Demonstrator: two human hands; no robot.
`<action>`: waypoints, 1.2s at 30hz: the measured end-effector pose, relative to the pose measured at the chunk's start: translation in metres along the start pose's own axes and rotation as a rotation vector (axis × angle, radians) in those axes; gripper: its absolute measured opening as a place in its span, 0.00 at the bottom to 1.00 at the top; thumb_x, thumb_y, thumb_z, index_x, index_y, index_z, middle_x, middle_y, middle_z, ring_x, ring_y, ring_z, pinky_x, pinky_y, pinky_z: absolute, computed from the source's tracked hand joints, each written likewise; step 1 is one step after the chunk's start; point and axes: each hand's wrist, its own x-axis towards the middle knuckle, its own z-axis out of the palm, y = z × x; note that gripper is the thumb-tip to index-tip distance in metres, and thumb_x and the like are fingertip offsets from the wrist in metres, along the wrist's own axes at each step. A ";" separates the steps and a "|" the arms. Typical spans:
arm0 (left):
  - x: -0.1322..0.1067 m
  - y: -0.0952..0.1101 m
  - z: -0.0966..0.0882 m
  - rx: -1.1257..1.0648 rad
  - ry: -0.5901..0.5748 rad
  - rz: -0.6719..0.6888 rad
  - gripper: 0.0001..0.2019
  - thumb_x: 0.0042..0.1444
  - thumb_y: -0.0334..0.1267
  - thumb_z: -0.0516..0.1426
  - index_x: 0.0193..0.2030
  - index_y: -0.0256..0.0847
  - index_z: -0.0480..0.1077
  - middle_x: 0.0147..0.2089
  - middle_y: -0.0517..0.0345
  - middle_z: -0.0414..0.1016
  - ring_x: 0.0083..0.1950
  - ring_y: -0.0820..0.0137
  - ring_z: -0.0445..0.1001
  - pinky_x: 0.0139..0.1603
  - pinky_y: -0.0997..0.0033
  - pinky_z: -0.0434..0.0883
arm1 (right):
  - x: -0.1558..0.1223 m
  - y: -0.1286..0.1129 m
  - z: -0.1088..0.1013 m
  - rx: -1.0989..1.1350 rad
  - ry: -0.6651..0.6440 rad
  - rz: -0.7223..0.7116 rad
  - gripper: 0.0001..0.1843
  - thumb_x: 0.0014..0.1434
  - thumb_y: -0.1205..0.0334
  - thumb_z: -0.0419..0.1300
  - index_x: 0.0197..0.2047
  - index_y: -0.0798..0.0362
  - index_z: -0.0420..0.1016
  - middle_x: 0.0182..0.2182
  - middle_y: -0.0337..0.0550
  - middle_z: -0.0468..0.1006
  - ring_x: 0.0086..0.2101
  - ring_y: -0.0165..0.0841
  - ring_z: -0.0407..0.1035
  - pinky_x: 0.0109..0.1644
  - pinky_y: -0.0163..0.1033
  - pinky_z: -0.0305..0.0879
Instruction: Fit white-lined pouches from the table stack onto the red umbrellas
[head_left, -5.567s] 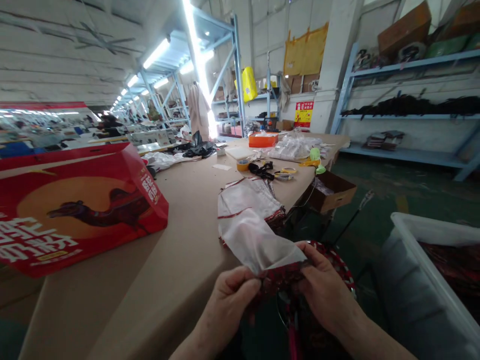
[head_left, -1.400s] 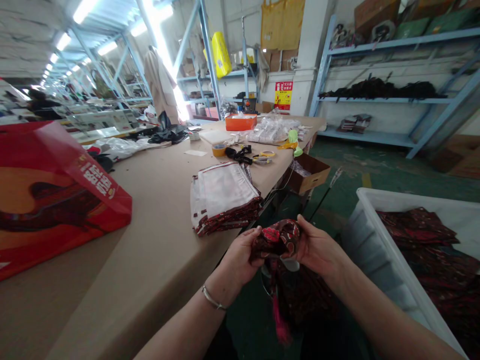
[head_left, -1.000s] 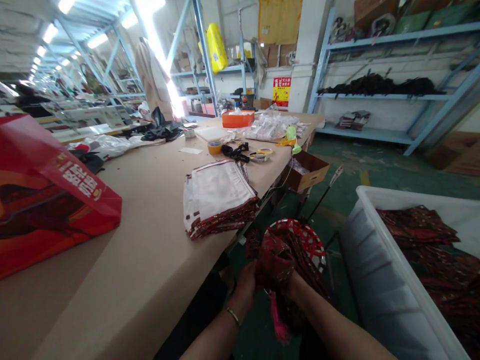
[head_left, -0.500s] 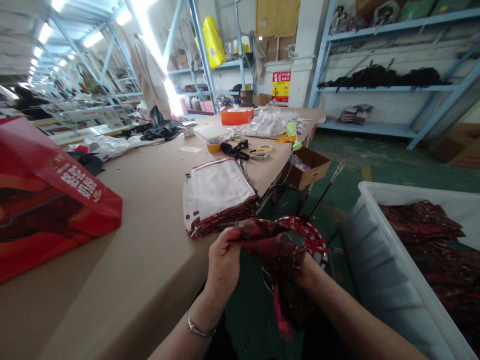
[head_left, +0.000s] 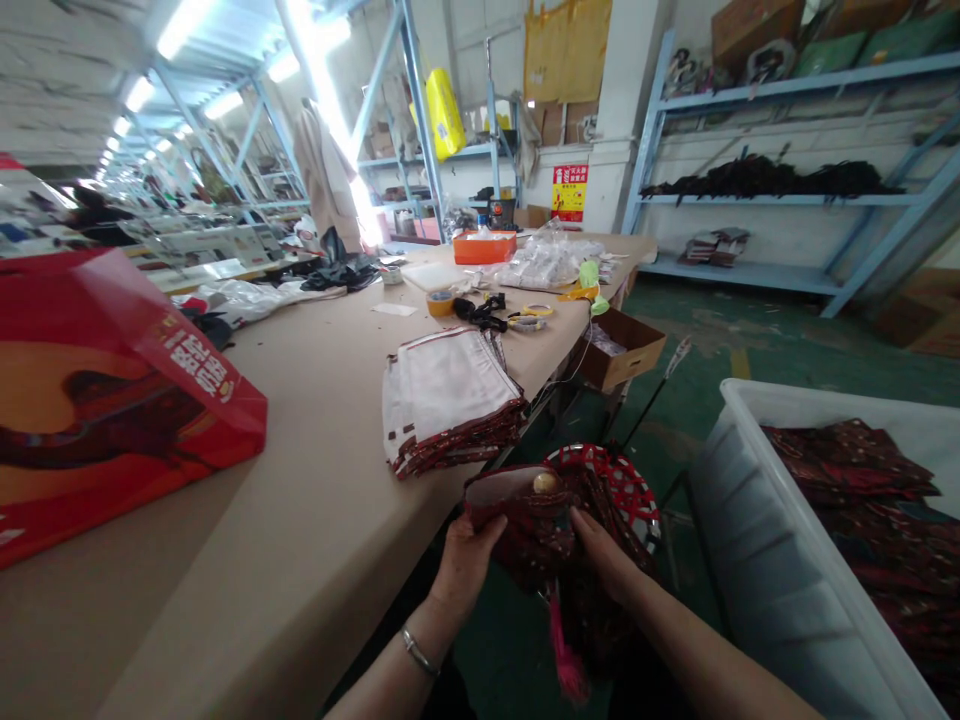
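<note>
The dark red patterned cloth (head_left: 529,545) is at the lower centre of the frame, held up just off the edge of the desk (head_left: 322,420). The left hand (head_left: 459,562) is clamped on its left side, thumb in front; the right hand (head_left: 606,562) grips the right side, thumb pressed on the front, its other fingers hidden by the folds. The piece looks light, soft and limp, with a pale inner face along its upper edge, so it will probably sag wherever it is unsupported; the fabric may slide a little on itself but seems hardly fragile. Pinching both ends of that upper edge should suit it best, clear of the pink tassel (head_left: 568,655) hanging below.
</note>
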 end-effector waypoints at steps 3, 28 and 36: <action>-0.006 0.054 -0.002 0.172 -0.178 0.129 0.07 0.48 0.38 0.62 0.33 0.39 0.77 0.33 0.56 0.79 0.38 0.63 0.75 0.44 0.66 0.71 | -0.002 -0.049 -0.001 -0.090 -0.254 -0.259 0.38 0.49 0.46 0.63 0.61 0.48 0.61 0.61 0.46 0.63 0.61 0.38 0.55 0.63 0.44 0.53; 0.058 0.151 -0.049 1.451 -0.158 0.748 0.10 0.60 0.33 0.49 0.37 0.39 0.72 0.38 0.54 0.74 0.40 0.67 0.72 0.43 0.69 0.68 | 0.013 -0.019 -0.069 -0.913 0.289 -0.400 0.25 0.50 0.50 0.57 0.48 0.55 0.71 0.45 0.53 0.75 0.46 0.44 0.71 0.52 0.50 0.65; 0.062 0.170 -0.042 1.653 -0.146 0.655 0.14 0.61 0.32 0.46 0.34 0.37 0.73 0.34 0.52 0.75 0.36 0.67 0.74 0.37 0.71 0.67 | -0.001 -0.194 0.073 -0.995 -0.071 -1.130 0.13 0.62 0.62 0.50 0.44 0.53 0.74 0.43 0.47 0.75 0.46 0.36 0.66 0.53 0.42 0.62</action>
